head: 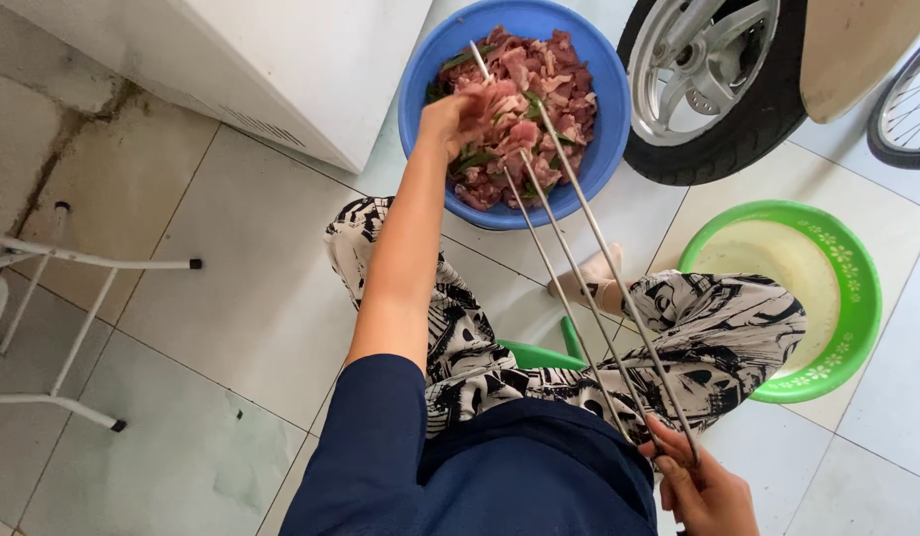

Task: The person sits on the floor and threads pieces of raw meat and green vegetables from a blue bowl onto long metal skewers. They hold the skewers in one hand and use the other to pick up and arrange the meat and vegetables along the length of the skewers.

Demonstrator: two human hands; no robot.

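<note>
Two long metal skewers (pixel 579 268), stiff and light, are pinched at their handle ends by the right hand (pixel 700 488), while the left hand (pixel 470 111) fingers pinch soft, slippery-looking meat pieces (pixel 539 74) in the blue basin (pixel 420 89)

Domestic setting, likely a home entryway or utility area used for food preparation. Evidence: pale tiled floor (pixel 232 298), a parked motorbike wheel (pixel 713 84) indoors, a white appliance cabinet (pixel 281 69), plastic basins on the floor (pixel 857 298), and a stained wall base (pixel 63 129).
</note>
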